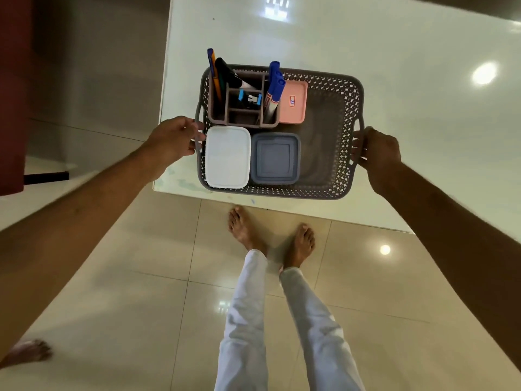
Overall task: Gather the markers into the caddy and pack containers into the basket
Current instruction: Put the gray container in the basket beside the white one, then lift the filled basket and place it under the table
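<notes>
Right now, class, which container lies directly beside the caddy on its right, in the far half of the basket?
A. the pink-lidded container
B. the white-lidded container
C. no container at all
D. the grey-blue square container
A: the pink-lidded container sits against the caddy in the basket; the white-lidded container and grey-blue square container lie in the near half.

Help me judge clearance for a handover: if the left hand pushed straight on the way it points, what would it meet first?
The left hand points right, already at the basket handle. Going on, it would likely meet the white container just inside the wall first, though depth is hard to judge.
</notes>
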Motion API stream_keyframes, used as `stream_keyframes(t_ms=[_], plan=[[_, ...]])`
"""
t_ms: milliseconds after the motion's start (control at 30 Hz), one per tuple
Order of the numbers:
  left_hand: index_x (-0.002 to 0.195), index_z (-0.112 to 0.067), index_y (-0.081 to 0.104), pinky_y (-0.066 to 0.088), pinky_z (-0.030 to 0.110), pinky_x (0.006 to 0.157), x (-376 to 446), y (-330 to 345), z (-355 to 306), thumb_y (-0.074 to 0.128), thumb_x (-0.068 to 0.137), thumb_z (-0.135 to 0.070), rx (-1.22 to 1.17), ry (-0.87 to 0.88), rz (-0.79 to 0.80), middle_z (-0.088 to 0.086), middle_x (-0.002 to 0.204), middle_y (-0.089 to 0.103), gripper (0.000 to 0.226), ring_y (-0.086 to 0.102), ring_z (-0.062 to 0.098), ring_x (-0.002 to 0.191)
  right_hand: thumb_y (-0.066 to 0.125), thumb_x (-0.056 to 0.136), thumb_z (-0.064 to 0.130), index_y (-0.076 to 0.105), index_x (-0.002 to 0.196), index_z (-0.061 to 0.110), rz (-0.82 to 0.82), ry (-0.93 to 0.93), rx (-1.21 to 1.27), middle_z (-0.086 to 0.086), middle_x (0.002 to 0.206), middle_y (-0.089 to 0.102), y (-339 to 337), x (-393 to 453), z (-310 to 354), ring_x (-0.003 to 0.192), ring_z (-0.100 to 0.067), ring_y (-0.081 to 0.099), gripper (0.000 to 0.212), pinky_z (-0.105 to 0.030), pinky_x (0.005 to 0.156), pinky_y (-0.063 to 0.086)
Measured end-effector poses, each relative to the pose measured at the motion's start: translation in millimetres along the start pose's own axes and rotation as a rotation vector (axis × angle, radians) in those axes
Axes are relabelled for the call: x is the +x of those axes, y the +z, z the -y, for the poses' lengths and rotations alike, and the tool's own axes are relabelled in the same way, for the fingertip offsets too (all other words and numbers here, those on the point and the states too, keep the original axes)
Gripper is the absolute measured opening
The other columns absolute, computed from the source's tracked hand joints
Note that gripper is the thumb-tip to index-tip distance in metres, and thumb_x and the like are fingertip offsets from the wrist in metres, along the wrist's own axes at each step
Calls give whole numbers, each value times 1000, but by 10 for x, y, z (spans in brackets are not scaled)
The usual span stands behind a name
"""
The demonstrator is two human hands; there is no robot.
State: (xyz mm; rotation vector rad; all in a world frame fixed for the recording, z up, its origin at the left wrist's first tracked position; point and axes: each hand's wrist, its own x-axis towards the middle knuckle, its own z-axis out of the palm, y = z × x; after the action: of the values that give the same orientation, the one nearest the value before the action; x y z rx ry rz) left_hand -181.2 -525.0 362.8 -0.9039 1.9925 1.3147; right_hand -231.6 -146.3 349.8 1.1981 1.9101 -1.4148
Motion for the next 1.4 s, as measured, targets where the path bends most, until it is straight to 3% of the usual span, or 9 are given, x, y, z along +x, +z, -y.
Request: stream_keyframes(t_ms=[67,167,300,400,500,900,1033,1233,1400], plan=[[129,-8,64,55,39,105,32,61,-12,41,112,-16,-60,-18,-18,8,115,68,30,67,25,104,45,108,25,72,103,11,-11,-5,-1,-4,89,66,26,-5,-4,84,-20,62,30,-37,85,59],[123,-12,62,58,32,88,102,137,-52,38,112,-13,-165,-44,-80,1,95,62,26,64,20,86,43,110,31,71,103,13,-28,-48,-18,-1,81,63,41,-6,-4,76,-18,59,34,-35,75,56],[113,-13,63,57,26,74,146,143,-71,37,113,-22,-185,-74,-86,-2,86,58,27,60,14,70,46,105,14,69,102,13,25,-120,-35,0,75,63,58,-52,-22,66,-14,58,23,-31,68,53],[99,-18,62,56,29,77,124,89,-28,39,112,-21,-139,-38,-48,-2,85,58,27,61,15,71,39,105,7,70,104,10,45,-128,-36,-3,75,62,22,-112,-97,67,-16,58,31,-30,67,55],[100,-16,61,57,29,78,61,52,56,38,112,-18,-63,11,-49,-2,85,60,25,62,16,72,41,103,5,70,97,10,29,-120,-18,-4,74,62,13,-187,-198,66,-17,58,31,-32,69,55],[85,-28,72,61,37,80,-559,30,655,56,103,-22,111,140,-154,-3,88,73,24,71,21,83,50,109,19,75,89,12,-39,-132,-74,-3,78,70,-231,-679,-760,70,-17,64,33,-34,76,63],[84,-30,74,65,33,76,-867,119,888,59,101,-24,126,197,-176,-9,81,75,24,73,9,71,51,107,16,76,91,9,-26,-137,-94,-5,78,71,-410,-893,-993,68,-17,65,31,-38,78,65],[81,-30,74,64,46,84,-1325,236,1110,63,101,-24,136,197,-178,0,86,77,24,75,27,79,51,108,15,77,101,-2,-16,-168,-69,-8,80,70,-668,-1227,-1258,69,-21,64,32,-40,81,65],[82,-32,75,64,41,81,-1632,344,1271,63,102,-25,166,230,-177,-3,86,77,25,75,22,79,54,108,17,77,99,-3,-29,-182,3,-11,81,72,-885,-1451,-1543,68,-21,66,32,-34,73,66]])
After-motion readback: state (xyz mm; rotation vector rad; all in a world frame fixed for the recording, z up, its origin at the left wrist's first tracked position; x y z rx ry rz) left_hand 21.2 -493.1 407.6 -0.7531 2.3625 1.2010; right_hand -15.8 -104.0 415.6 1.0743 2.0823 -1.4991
